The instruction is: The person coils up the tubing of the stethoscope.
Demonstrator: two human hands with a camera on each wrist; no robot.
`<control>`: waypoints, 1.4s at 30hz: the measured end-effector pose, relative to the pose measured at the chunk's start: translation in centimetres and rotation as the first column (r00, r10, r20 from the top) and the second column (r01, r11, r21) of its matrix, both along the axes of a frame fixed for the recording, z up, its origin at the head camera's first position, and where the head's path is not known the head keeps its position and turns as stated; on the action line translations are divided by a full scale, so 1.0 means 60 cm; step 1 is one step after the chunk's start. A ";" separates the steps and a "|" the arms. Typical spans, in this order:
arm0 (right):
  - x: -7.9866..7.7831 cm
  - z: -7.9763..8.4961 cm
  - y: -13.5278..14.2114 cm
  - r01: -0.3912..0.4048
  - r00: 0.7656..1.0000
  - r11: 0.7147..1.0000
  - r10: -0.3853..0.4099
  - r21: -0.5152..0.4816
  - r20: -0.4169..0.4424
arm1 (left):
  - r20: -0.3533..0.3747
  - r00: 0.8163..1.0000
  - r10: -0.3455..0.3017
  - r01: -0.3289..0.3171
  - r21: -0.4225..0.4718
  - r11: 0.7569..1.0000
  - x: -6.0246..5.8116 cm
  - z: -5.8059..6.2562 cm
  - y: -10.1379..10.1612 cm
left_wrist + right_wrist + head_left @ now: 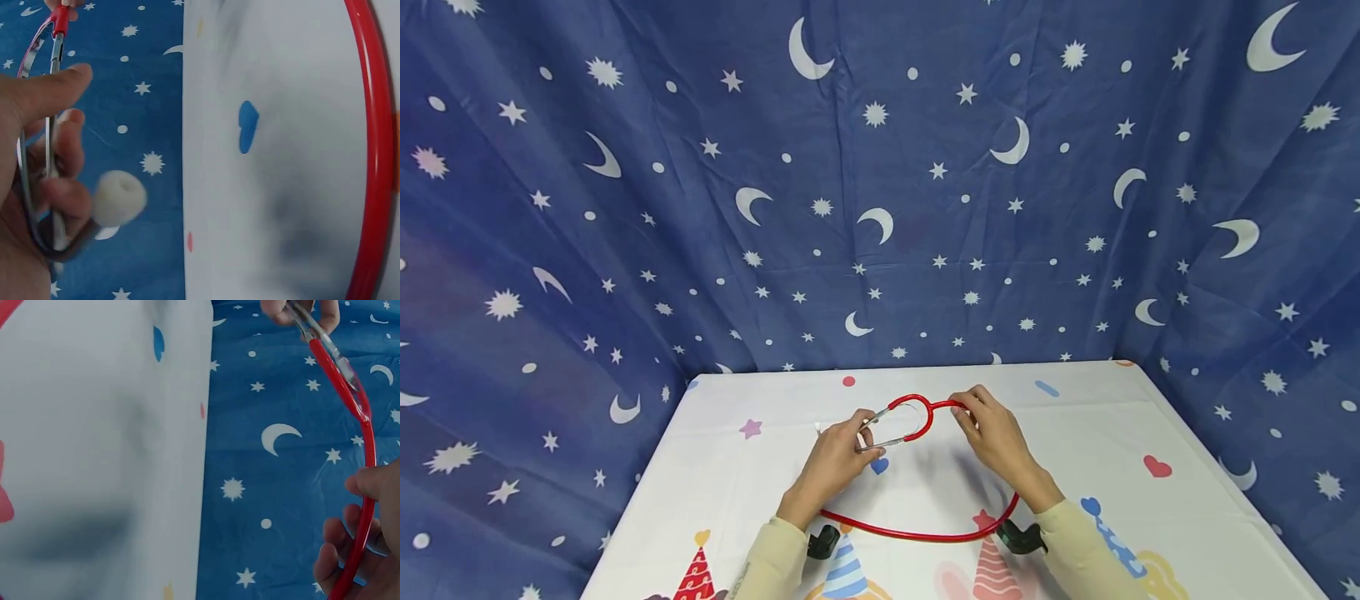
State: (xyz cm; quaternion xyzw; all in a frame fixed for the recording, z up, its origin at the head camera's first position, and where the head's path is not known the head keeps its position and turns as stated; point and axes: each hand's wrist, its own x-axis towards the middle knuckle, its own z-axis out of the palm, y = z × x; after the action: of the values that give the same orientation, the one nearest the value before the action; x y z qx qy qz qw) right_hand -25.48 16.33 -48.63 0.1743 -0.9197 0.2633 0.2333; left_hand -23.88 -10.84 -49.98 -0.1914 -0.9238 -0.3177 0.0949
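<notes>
A red stethoscope [929, 415] is held up above the table between both hands. My left hand [838, 454] grips its metal ear tubes [50, 144], thumb on one side and fingers on the other. A white eartip [119, 199] pokes out beyond the fingers in the left wrist view. Just past the Y-joint, my right hand [996, 433] pinches the red tubing [369, 450] between thumb and fingers. From there the tube loops down toward me, its low curve [925, 536] crossing in front of both wrists. The chest piece does not show.
The table [760, 483] wears a white cloth printed with party hats, hearts and stars. Behind it and at both sides hangs a blue curtain [925, 233] with moons and stars. Dark wrist mounts [1021, 537] sit under the sleeves.
</notes>
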 end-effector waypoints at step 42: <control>0.065 0.122 0.075 -0.389 0.919 0.875 0.351 -0.287 -0.177 | -0.324 0.928 -0.184 0.165 -0.085 0.983 0.048 0.068 -0.047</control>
State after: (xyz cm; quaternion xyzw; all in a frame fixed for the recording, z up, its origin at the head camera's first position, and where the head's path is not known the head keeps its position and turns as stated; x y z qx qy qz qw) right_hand -21.60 20.86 -41.30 0.3230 -0.7992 0.4362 0.2581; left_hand -20.97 -13.64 -45.91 -0.3257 -0.8828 -0.2621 0.2141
